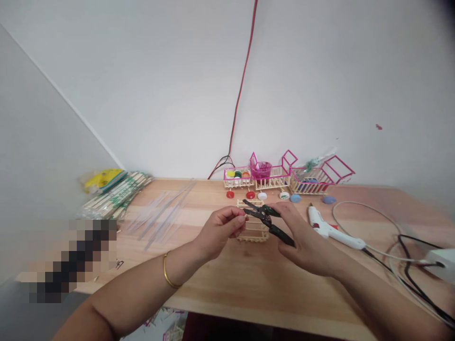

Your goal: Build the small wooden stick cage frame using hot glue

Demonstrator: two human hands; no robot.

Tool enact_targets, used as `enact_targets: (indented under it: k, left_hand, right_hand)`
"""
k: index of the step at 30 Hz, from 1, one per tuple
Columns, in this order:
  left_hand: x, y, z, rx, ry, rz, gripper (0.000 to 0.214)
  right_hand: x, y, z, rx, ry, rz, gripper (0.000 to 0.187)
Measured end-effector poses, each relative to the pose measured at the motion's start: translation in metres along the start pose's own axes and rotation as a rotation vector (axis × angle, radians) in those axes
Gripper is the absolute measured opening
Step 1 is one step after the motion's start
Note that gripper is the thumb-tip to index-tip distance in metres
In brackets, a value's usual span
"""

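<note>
By the stick frame (253, 239), your right hand (302, 239) holds pliers (263, 216) loosely, so they gape; your left hand (221, 231) pinches something tiny (246, 216).

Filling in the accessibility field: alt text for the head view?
The right hand holds dark-handled pliers, jaws open, beside the pinched left hand, over a small stick frame on a wooden table. Along the wall behind stand three pink-trimmed stick carts with round coloured caps below; a white glue gun lies at right, clear strips and packaged sticks at left.
</note>
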State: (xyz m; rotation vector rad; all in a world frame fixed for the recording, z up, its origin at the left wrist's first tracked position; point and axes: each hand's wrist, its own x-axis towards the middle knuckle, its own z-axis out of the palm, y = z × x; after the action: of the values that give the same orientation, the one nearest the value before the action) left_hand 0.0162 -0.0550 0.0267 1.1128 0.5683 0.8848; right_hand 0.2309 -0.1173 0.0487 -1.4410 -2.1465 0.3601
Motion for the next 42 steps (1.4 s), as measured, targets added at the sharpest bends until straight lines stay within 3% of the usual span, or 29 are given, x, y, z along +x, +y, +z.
enact_targets:
  k: [12,30,33,37,42]
  left_hand:
    - [0.002,-0.005,-0.001,-0.021,-0.013,0.010,0.027]
    - [-0.005,-0.001,0.002,0.012,-0.110,0.028,0.032]
    - [-0.010,0.005,0.001,0.015,-0.219,0.012,0.031]
    - [-0.021,0.012,0.001,0.081,-0.531,-0.147,0.033]
    - [-0.032,-0.001,0.010,0.084,-0.733,-0.297,0.037]
  right_hand:
    - [0.004,-0.001,0.014,0.032,-0.071,-0.015,0.075]
    - [0.000,0.001,0.020,-0.106,0.010,-0.144,0.067]
    - [-0.006,-0.003,0.017,-0.159,0.031,-0.194,0.066]
    - [-0.032,-0.016,0.006,-0.219,-0.012,-0.215,0.063]
    - [-0.071,-0.028,0.000,-0.169,-0.199,-0.040,0.043]
